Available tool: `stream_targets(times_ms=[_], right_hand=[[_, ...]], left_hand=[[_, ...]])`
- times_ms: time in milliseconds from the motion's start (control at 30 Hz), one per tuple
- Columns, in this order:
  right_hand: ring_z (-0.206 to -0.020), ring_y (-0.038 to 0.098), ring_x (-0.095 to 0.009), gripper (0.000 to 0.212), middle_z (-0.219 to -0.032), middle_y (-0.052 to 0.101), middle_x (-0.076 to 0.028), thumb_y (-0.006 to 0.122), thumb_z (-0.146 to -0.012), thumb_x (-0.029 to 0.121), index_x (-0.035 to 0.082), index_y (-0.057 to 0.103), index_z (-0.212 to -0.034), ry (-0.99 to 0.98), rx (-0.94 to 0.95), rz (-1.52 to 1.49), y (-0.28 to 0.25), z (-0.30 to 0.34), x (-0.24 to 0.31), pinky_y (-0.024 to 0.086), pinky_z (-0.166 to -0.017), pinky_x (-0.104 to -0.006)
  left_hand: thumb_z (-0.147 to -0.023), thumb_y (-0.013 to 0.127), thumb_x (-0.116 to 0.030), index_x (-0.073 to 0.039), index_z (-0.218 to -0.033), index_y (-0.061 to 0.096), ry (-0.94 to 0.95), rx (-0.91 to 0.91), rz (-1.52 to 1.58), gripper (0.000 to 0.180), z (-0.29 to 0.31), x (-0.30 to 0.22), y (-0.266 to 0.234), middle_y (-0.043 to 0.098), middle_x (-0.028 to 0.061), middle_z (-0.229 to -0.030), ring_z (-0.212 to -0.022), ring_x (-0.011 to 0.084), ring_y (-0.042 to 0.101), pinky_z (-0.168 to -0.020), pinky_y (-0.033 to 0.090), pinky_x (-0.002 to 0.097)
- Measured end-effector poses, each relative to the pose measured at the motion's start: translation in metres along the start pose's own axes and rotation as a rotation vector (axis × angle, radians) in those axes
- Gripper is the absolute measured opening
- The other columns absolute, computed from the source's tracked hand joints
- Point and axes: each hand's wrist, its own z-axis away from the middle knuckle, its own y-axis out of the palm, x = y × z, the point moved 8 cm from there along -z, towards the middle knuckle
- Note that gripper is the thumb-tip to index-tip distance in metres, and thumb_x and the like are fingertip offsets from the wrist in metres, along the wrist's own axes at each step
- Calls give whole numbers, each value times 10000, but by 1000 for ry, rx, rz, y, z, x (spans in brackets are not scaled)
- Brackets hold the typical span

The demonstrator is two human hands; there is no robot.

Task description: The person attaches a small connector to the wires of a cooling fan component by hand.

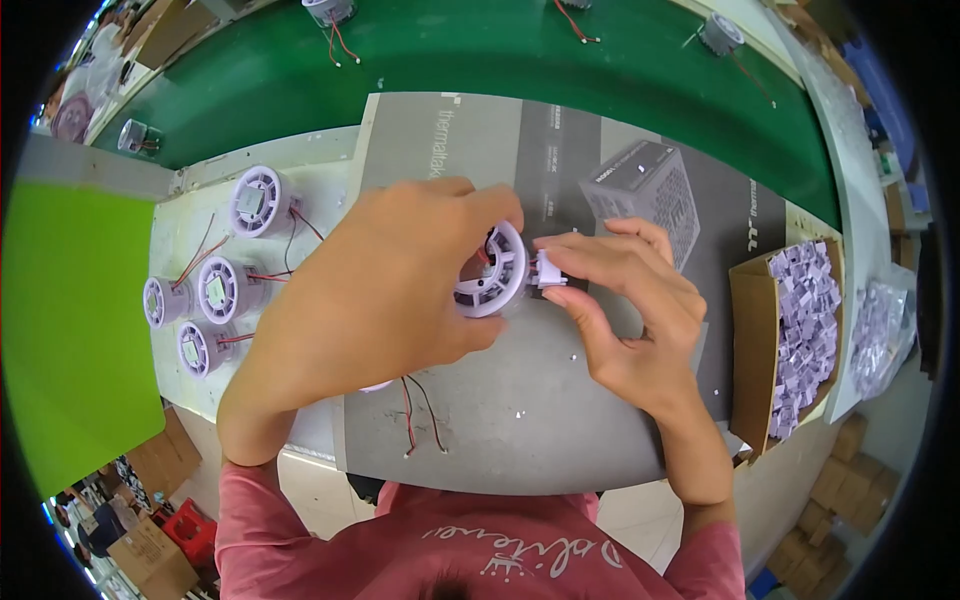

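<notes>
My left hand (400, 270) is closed around a round, pale lilac plastic housing (514, 265) with a spoked ring, held above the grey printed sheet. Red wire shows inside the ring. At the housing's right side, the thumb and forefinger of my right hand (645, 335) pinch a small white plastic piece (549, 270). It sits against or very close to the rim; whether the two are joined I cannot tell. Under my left wrist, another part is mostly hidden, with its red and black wires (410, 420) lying on the sheet.
Several similar round housings (218, 290) with wires stand on the left of the table. A cardboard box (752, 350) full of small lilac plastic pieces is at the right. Beyond the grey sheet (500, 420) runs a green belt (450, 50) carrying more housings. A bright green panel (75, 320) stands far left.
</notes>
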Motion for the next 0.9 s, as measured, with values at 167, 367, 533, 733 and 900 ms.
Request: stream_targets(times_ms=[167,367,533,733,900], right_hand=[[-820,707,-265,239,-926,748,-134,807,-690,-52,-8,720,-908,-43,-99,-15,-12,-2,6,526,-851,-412],[-804,702,-275,269,-911,747,-141,813,-676,-57,-25,731,-930,19,-123,-170,-22,-6,5,542,-830,-411],[-805,688,-259,293,-907,746,-132,816,-664,-44,6,747,-944,-76,-29,14,-25,-8,20,547,-826,-419],[-822,686,-270,302,-915,744,-157,738,-678,-117,8,749,-953,-75,-83,85,-29,-6,27,545,-887,-465],[-829,689,-286,333,-906,743,-171,688,-661,-154,-4,744,-953,-52,-128,10,-33,-8,26,534,-931,-507]], left_hand=[[-598,860,-141,-60,-1051,660,41,-67,68,502,-4,1,-9,694,129,-949,-840,323,676,-756,539,359],[-603,873,-136,-59,-1113,662,92,55,184,557,-4,-7,-7,705,88,-975,-862,229,693,-691,583,320],[-593,873,-93,-58,-1095,683,89,-44,221,538,-5,-12,-10,714,69,-993,-890,161,689,-659,587,301],[-567,872,-75,-73,-1060,717,71,-189,255,516,-1,-18,-13,729,39,-979,-876,137,689,-635,540,275],[-574,867,-77,-80,-1062,727,-15,-193,312,508,2,-22,-13,733,31,-996,-887,122,683,-661,530,274]])
